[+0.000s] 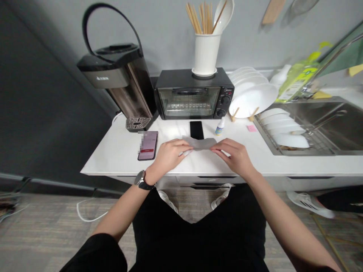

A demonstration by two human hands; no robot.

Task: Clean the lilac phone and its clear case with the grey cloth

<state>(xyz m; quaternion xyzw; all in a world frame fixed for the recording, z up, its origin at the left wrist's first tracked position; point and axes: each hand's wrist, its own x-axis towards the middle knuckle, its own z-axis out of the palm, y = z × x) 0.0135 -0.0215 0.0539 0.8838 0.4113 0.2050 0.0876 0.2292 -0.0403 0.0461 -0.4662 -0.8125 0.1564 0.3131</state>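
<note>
A thin greyish-white cloth or sheet (202,143) stretches between my two hands, just above the white counter (107,153). My left hand (171,154) pinches its left end; a dark watch sits on that wrist. The right end is held between the thumb and fingers of my right hand (231,153). Behind the sheet lies a black phone (196,129), its near end partly covered. A small white bottle (219,126) with a blue and yellow label stands beyond my right hand. Left of my left hand lies a phone with a lit screen (148,145).
A toaster oven (188,102) stands at the back, with a white cup of chopsticks (207,53) on top. The water dispenser (124,87) is at left. White plates (253,98), a pink note (251,128) and a sink (320,139) are at right. Another person's shoe (309,204) shows below.
</note>
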